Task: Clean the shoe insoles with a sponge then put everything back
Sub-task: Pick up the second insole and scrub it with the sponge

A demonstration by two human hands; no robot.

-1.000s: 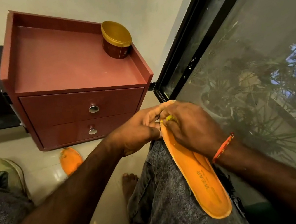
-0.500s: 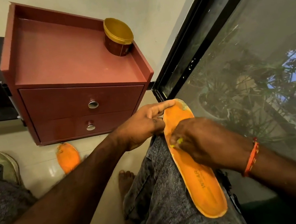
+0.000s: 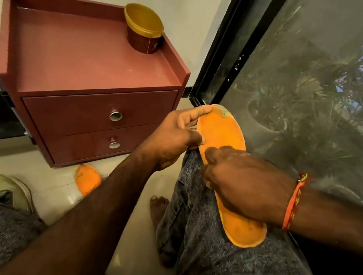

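The orange insole [image 3: 222,135] lies along the person's right thigh, close beside the window glass [image 3: 311,93]. The left hand [image 3: 171,139] pinches its toe edge; the right hand [image 3: 242,184] presses on its middle, fingers curled, contents hidden. A second insole [image 3: 87,178] lies on the floor by the cabinet [image 3: 93,68].

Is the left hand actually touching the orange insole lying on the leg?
Touching. The head view shows the left hand gripping the insole at its toe end, fingers laid along the top edge.

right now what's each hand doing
left hand: pinching the toe end of the orange insole.
right hand: curled, pressing on that insole; sponge not visible.
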